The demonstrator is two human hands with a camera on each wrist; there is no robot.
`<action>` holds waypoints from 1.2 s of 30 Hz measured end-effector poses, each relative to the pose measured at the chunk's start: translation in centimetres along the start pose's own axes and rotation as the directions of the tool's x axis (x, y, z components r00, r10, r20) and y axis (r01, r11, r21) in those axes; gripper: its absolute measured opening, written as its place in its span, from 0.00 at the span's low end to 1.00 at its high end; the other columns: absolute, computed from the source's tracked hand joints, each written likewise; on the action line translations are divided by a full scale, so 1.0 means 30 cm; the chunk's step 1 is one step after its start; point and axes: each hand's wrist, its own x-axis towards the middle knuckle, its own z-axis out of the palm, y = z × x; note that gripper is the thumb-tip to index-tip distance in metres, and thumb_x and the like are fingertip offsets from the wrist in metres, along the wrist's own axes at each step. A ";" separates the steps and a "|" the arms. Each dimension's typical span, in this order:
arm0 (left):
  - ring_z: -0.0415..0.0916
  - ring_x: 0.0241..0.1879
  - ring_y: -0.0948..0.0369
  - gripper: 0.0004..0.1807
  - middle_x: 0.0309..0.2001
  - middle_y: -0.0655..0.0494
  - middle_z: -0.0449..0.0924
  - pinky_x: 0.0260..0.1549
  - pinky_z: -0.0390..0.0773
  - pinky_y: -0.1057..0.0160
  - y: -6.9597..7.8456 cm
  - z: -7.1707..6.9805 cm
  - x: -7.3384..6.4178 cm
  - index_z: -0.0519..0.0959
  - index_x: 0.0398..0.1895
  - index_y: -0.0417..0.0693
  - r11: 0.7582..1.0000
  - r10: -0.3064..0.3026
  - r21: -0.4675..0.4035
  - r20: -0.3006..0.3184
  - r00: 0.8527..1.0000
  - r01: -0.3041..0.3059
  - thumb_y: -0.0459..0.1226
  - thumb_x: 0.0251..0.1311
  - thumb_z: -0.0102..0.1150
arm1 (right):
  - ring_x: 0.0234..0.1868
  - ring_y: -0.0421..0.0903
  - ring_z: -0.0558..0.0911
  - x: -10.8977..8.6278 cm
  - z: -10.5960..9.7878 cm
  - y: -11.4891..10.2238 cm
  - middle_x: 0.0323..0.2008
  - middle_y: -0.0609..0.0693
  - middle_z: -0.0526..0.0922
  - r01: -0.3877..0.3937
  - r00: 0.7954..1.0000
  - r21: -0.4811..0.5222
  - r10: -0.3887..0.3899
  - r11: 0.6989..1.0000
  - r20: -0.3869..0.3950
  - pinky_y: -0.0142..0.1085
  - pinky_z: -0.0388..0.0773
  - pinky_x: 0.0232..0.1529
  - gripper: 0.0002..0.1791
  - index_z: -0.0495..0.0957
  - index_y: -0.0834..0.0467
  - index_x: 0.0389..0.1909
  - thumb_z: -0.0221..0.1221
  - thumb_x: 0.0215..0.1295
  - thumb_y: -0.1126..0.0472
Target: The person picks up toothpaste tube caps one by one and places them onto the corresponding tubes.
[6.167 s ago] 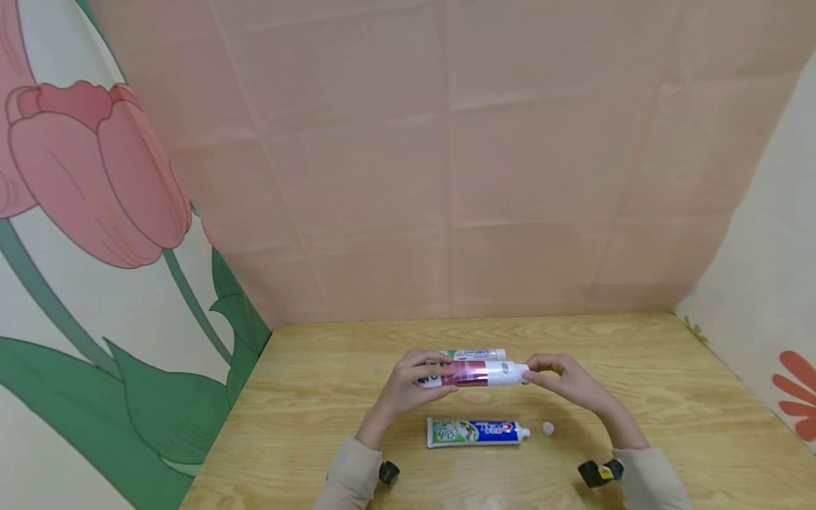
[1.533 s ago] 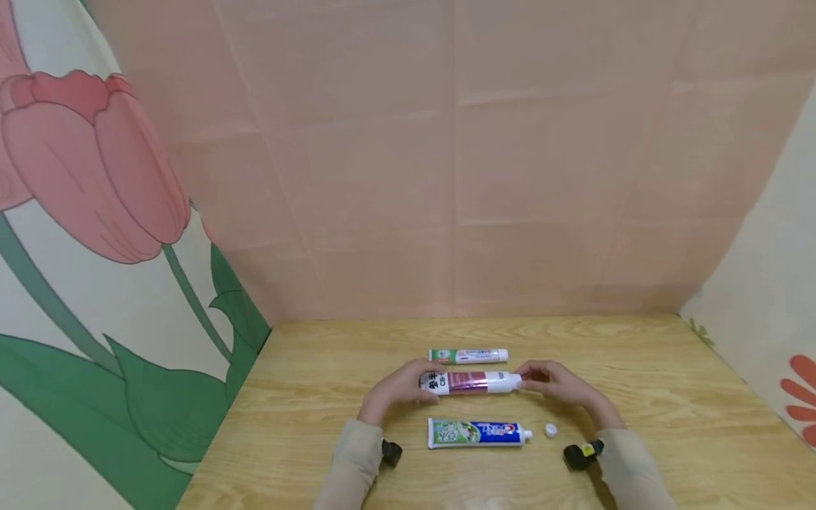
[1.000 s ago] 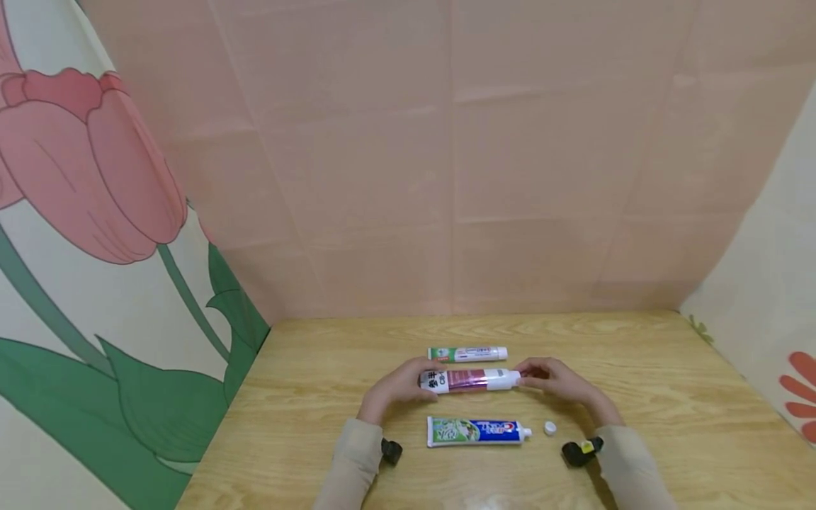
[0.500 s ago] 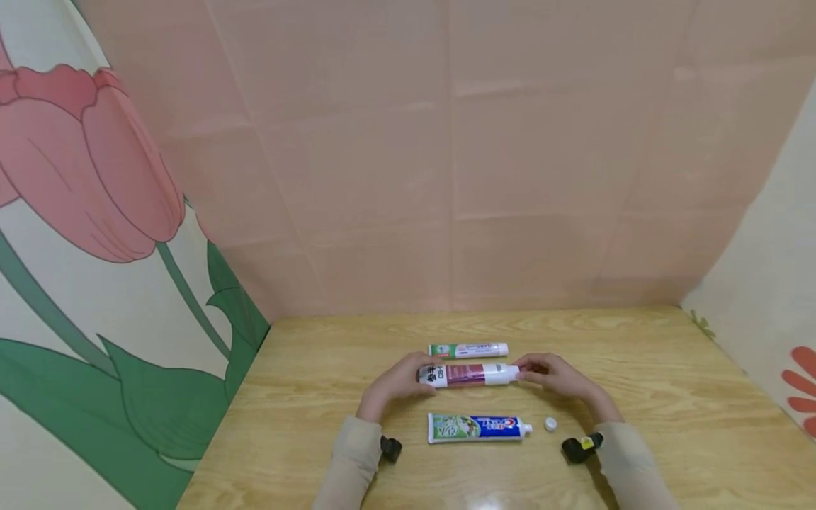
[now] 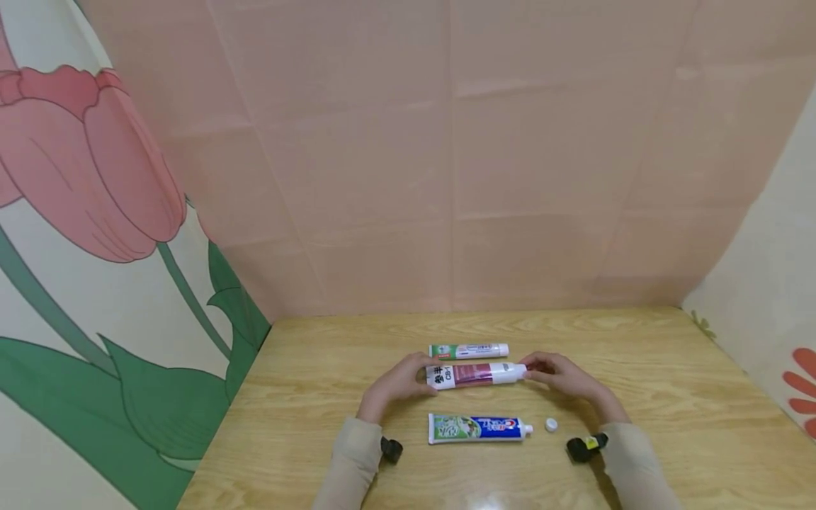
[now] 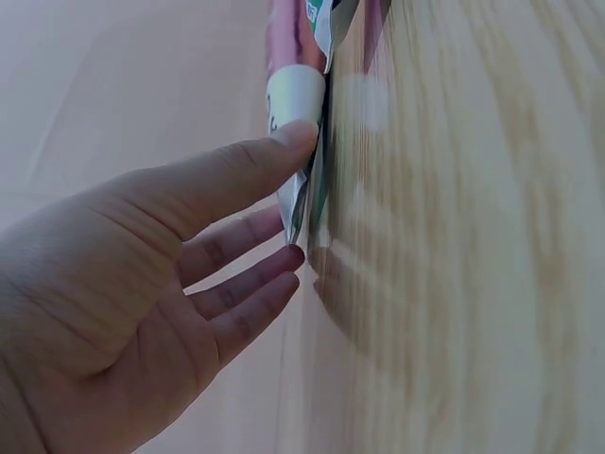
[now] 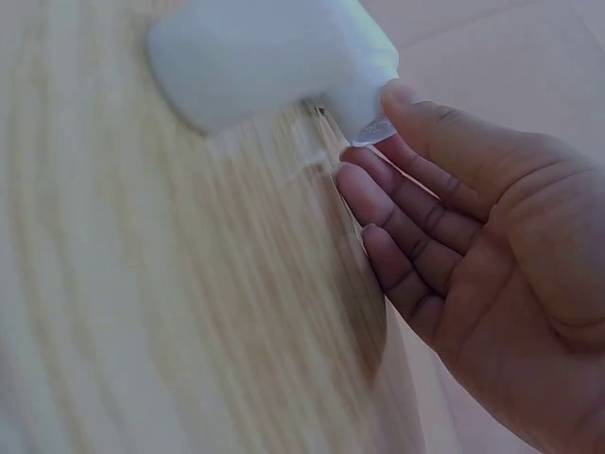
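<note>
A pink and white toothpaste tube (image 5: pixel 473 374) lies level between both hands, close over the tabletop, its cap end to the right. My left hand (image 5: pixel 400 379) pinches its flat tail end; in the left wrist view the thumb presses the tube's white part (image 6: pixel 295 95) while the other fingers spread behind. At the other end my right hand (image 5: pixel 561 375) pinches the white cap (image 5: pixel 521 371) between thumb and fingers. Nearer to me lies a blue and green toothpaste tube (image 5: pixel 478 428), its nozzle bare. A small loose white cap (image 5: pixel 551 424) sits right of that nozzle.
A smaller green and white toothpaste tube (image 5: pixel 468 350) lies just beyond the held one. The wood-grain table (image 5: pixel 306 397) meets a pink cloth backdrop (image 5: pixel 446 177) at the back. Flower-painted walls flank both sides.
Since the oldest frame the pink tube has come down close to the table, and my left hand has moved from its body to its tail. Lately it has shifted slightly right.
</note>
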 end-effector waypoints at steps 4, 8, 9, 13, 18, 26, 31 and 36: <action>0.65 0.61 0.56 0.30 0.60 0.53 0.70 0.62 0.63 0.55 0.002 -0.001 -0.002 0.71 0.60 0.53 1.000 -0.006 -0.009 -0.001 1.000 0.006 0.41 0.51 0.66 | 0.40 0.40 0.78 -0.009 -0.012 -0.004 0.41 0.49 0.80 0.015 1.000 0.016 -0.015 1.000 0.011 0.30 0.76 0.39 0.13 0.76 0.53 0.47 0.55 0.65 0.52; 0.66 0.60 0.56 0.30 0.59 0.53 0.71 0.62 0.64 0.56 0.005 -0.001 -0.005 0.72 0.60 0.52 1.000 0.006 0.002 -0.006 1.000 -0.006 0.40 0.51 0.66 | 0.40 0.39 0.78 -0.015 -0.021 -0.001 0.41 0.50 0.81 0.020 1.000 0.015 -0.021 1.000 0.012 0.29 0.76 0.39 0.14 0.76 0.56 0.47 0.56 0.65 0.53; 0.66 0.60 0.55 0.30 0.59 0.52 0.71 0.62 0.64 0.56 0.006 -0.002 -0.006 0.72 0.60 0.52 1.000 0.006 0.003 -0.007 1.000 -0.006 0.40 0.51 0.66 | 0.40 0.39 0.78 -0.016 -0.022 0.001 0.41 0.50 0.81 0.022 1.000 0.015 -0.023 1.000 0.015 0.29 0.76 0.39 0.15 0.76 0.57 0.48 0.56 0.65 0.54; 0.66 0.61 0.55 0.29 0.60 0.52 0.70 0.62 0.63 0.55 0.014 -0.004 -0.010 0.72 0.60 0.52 1.000 -0.005 -0.007 -0.003 1.000 0.005 0.38 0.52 0.65 | 0.41 0.40 0.78 -0.019 -0.024 0.000 0.42 0.53 0.81 0.039 0.999 0.058 -0.041 0.998 0.027 0.29 0.76 0.40 0.15 0.76 0.60 0.47 0.56 0.65 0.56; 0.66 0.61 0.56 0.28 0.60 0.53 0.71 0.62 0.64 0.57 0.021 -0.004 -0.014 0.71 0.60 0.51 1.000 -0.005 -0.005 0.003 1.000 0.005 0.38 0.53 0.65 | 0.41 0.41 0.79 -0.025 -0.025 0.000 0.42 0.55 0.81 0.065 0.997 0.105 -0.069 0.992 0.040 0.29 0.77 0.41 0.14 0.76 0.62 0.47 0.56 0.64 0.58; 0.65 0.61 0.56 0.29 0.60 0.52 0.70 0.62 0.63 0.57 0.032 -0.009 -0.018 0.71 0.60 0.50 1.000 0.002 0.014 0.021 1.000 -0.003 0.39 0.53 0.65 | 0.41 0.40 0.79 -0.030 -0.032 0.006 0.42 0.55 0.81 0.053 0.996 0.106 -0.059 0.993 0.059 0.28 0.76 0.41 0.13 0.76 0.60 0.46 0.57 0.64 0.58; 0.66 0.61 0.56 0.29 0.59 0.53 0.71 0.62 0.64 0.58 0.036 -0.011 -0.022 0.71 0.60 0.51 1.000 0.013 0.016 0.019 1.000 -0.013 0.39 0.52 0.66 | 0.42 0.40 0.79 -0.035 -0.034 0.007 0.42 0.55 0.81 0.067 0.995 0.111 -0.074 0.992 0.059 0.28 0.75 0.43 0.13 0.76 0.60 0.46 0.56 0.64 0.59; 0.66 0.61 0.56 0.29 0.60 0.53 0.71 0.62 0.64 0.57 0.036 -0.007 -0.030 0.72 0.60 0.52 1.000 0.003 0.020 0.025 1.000 -0.003 0.39 0.52 0.65 | 0.42 0.41 0.79 -0.042 -0.028 0.003 0.42 0.55 0.81 0.067 0.995 0.117 -0.076 0.991 0.067 0.28 0.75 0.43 0.13 0.77 0.60 0.46 0.57 0.64 0.59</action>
